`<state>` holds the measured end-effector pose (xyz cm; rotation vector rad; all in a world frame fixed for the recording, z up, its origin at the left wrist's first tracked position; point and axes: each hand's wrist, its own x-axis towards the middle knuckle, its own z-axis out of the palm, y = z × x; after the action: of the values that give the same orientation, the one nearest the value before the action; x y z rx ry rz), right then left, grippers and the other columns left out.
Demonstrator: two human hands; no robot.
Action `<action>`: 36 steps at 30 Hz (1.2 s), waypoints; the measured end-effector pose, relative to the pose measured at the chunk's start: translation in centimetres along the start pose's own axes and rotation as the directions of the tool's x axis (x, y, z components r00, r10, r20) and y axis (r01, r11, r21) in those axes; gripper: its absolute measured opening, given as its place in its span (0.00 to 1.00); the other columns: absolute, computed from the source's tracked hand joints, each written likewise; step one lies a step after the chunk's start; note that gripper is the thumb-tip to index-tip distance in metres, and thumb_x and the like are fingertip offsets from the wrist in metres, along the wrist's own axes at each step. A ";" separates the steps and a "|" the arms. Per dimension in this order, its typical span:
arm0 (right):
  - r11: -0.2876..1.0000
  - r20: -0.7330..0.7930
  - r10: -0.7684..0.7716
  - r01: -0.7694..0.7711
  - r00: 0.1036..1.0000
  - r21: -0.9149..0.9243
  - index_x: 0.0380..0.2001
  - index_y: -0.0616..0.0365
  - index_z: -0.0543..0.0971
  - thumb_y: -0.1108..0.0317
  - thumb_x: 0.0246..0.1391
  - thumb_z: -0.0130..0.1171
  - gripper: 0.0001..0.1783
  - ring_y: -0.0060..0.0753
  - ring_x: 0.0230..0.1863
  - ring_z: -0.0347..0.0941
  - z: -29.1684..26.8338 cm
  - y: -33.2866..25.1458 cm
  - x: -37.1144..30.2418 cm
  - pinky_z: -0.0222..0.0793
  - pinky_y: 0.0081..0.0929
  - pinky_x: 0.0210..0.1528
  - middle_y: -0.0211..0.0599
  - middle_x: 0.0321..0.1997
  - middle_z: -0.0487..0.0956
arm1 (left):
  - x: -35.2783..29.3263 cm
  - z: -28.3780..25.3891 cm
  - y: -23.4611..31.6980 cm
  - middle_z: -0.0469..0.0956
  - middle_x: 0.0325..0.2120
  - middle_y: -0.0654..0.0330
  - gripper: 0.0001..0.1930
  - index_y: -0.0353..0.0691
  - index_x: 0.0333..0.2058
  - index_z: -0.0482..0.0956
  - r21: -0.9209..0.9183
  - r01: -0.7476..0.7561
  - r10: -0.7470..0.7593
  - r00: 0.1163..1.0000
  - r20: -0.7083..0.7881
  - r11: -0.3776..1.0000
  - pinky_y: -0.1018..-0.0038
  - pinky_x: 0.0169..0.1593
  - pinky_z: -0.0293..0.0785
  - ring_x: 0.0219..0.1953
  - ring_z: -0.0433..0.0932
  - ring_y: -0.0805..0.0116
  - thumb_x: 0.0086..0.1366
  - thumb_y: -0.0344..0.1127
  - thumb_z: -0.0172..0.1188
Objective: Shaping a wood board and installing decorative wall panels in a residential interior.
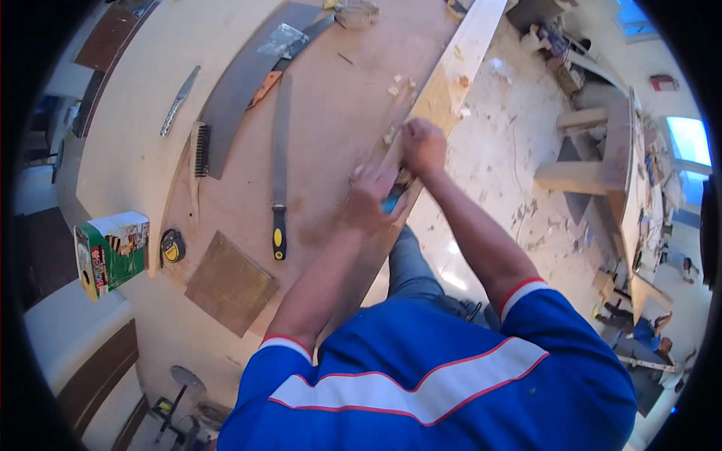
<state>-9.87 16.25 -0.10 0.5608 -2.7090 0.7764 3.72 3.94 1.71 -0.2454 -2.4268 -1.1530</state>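
Observation:
Both of my hands are on a small hand plane (392,201), of which only a blue part and some dark body show between the fingers. It sits on a long pale wooden board (444,90) running along the right edge of the workbench (331,98). My left hand (371,197) is closed round the nearer end. My right hand (424,147) makes a fist at the farther end, over the board, and hides what it grips. Curled wood shavings (392,90) lie beside the board.
Left on the bench lie a long file (280,150), an orange-handled saw (263,90), a wire brush (197,161), a tape measure (172,246) and a square brown sheet (232,283). A green-and-white container (113,253) stands at far left. Debris litters the floor (519,165); another person (653,333) is far right.

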 end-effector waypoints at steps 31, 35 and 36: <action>0.997 0.073 -0.007 0.001 0.997 0.074 0.23 0.54 0.76 0.65 0.52 0.59 0.07 0.53 0.31 0.75 -2.2 -1.3 -8.7 0.68 0.50 0.37 0.45 0.26 0.77 | -5.7 -1.4 4.3 0.79 0.36 0.50 0.29 0.33 0.50 0.78 0.055 -0.022 0.018 0.997 0.074 0.998 0.50 0.54 0.67 0.40 0.77 0.49 0.50 0.40 0.71; 0.992 0.046 -0.061 0.056 0.997 0.112 0.23 0.53 0.76 0.65 0.53 0.58 0.08 0.52 0.31 0.74 -1.0 1.1 -7.6 0.68 0.50 0.36 0.45 0.25 0.76 | -5.3 1.5 2.2 0.79 0.35 0.49 0.28 0.33 0.50 0.79 0.066 -0.051 0.047 0.997 0.062 0.997 0.51 0.54 0.67 0.38 0.78 0.50 0.50 0.39 0.71; 0.997 0.091 0.046 -0.051 0.995 0.052 0.24 0.54 0.78 0.63 0.55 0.58 0.09 0.54 0.32 0.76 -0.8 2.7 -4.0 0.70 0.49 0.37 0.47 0.27 0.78 | -2.9 2.7 1.5 0.80 0.34 0.49 0.27 0.34 0.49 0.79 0.057 -0.058 0.056 0.998 0.033 0.997 0.52 0.54 0.67 0.37 0.78 0.50 0.49 0.38 0.71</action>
<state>-7.38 19.89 -2.08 0.5558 -2.8007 0.8587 6.02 7.05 -0.06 -0.3145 -2.4599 -1.0603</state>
